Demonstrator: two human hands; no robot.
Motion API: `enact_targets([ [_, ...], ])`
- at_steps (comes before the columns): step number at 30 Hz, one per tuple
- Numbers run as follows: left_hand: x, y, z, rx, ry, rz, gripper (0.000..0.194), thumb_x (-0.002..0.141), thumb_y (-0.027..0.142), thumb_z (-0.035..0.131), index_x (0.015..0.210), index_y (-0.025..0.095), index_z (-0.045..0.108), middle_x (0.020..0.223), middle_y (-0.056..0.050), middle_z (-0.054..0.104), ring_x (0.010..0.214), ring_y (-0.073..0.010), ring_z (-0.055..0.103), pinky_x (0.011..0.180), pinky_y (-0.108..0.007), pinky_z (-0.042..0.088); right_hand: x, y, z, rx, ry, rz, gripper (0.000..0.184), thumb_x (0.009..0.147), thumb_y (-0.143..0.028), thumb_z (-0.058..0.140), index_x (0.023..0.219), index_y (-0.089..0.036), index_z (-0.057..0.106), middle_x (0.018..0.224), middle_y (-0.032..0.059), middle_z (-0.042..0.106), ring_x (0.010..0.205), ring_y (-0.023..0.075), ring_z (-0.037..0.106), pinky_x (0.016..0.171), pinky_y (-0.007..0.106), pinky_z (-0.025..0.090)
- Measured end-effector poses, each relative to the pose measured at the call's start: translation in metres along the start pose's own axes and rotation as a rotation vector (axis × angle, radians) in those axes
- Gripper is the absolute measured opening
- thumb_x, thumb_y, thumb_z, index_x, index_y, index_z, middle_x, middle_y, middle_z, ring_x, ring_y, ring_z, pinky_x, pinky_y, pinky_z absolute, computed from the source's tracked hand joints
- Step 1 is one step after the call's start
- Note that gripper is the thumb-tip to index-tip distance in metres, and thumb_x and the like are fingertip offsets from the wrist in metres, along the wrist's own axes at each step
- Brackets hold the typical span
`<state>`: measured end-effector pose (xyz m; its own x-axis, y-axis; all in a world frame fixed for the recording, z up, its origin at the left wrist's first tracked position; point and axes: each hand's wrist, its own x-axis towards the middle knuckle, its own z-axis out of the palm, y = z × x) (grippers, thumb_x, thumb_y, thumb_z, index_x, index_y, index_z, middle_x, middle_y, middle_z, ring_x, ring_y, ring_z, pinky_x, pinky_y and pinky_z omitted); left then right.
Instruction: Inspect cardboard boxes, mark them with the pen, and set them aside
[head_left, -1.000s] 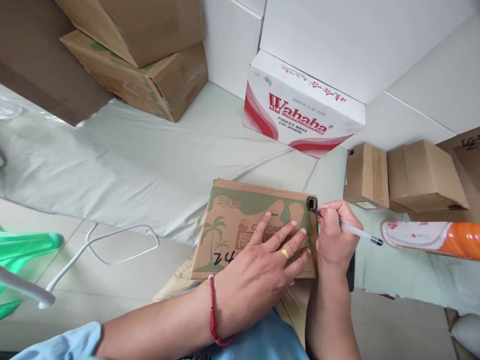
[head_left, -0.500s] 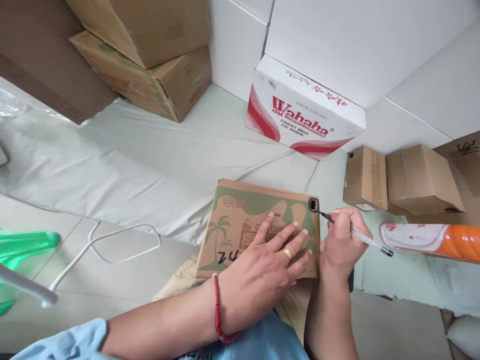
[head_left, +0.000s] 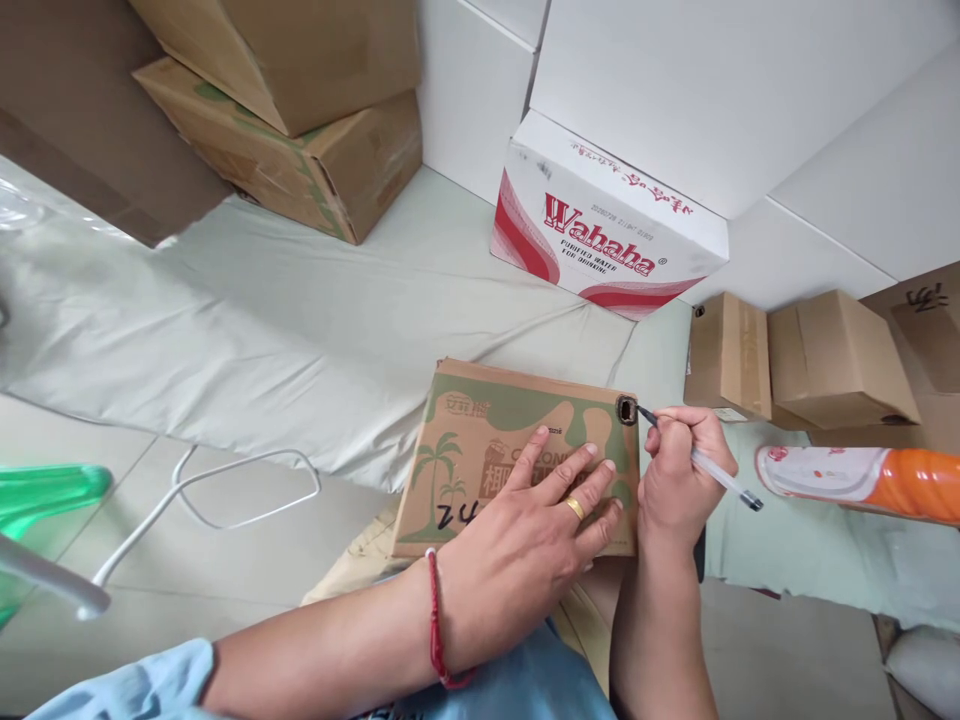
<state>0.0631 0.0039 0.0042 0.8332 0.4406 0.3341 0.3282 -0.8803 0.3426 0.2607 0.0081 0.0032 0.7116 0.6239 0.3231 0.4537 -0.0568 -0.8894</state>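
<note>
Hiding part of carton (head_left: 491, 435): left hand (head_left: 525, 550)

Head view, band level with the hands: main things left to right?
Green plastic object → white wire loop → left hand, flat on the printed carton → right hand, gripping a pen → orange-and-white item.
</note>
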Motion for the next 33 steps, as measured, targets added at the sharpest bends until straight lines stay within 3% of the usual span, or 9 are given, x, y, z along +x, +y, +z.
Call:
enact_targets([
  [10,0.0007,-0.0001,-0.0029,0.014,-0.027,0.005,0.035,0.114,0.031,0.056,0.146,0.022,0.066,0.164,-0.008,0.063,0.160,-0.0314,0.048,0.140,-0.057,-0.015,0.0045,-0.0027,0.0022,-0.060,-0.149,0.016,0.014,0.091,-0.033,0.065,0.085,-0.021,0.070,0.064,-0.0048,0.060,0.060,0.0140,0.057,0.062,0.027,0.045],
  [33,-0.0005,0.0001,-0.0028,0.005,-0.044,0.010,0.038,0.114,0.031,0.056,0.150,0.021,0.065,0.166,-0.010,0.061,0.161,-0.0323,0.047,0.142,-0.061,-0.002,0.0051,0.0008,0.0020,-0.101,-0.041,0.019,0.014,0.088,-0.031,0.061,0.085,-0.021,0.069,0.064,-0.0051,0.060,0.059,0.0142,0.057,0.062,0.027,0.045],
])
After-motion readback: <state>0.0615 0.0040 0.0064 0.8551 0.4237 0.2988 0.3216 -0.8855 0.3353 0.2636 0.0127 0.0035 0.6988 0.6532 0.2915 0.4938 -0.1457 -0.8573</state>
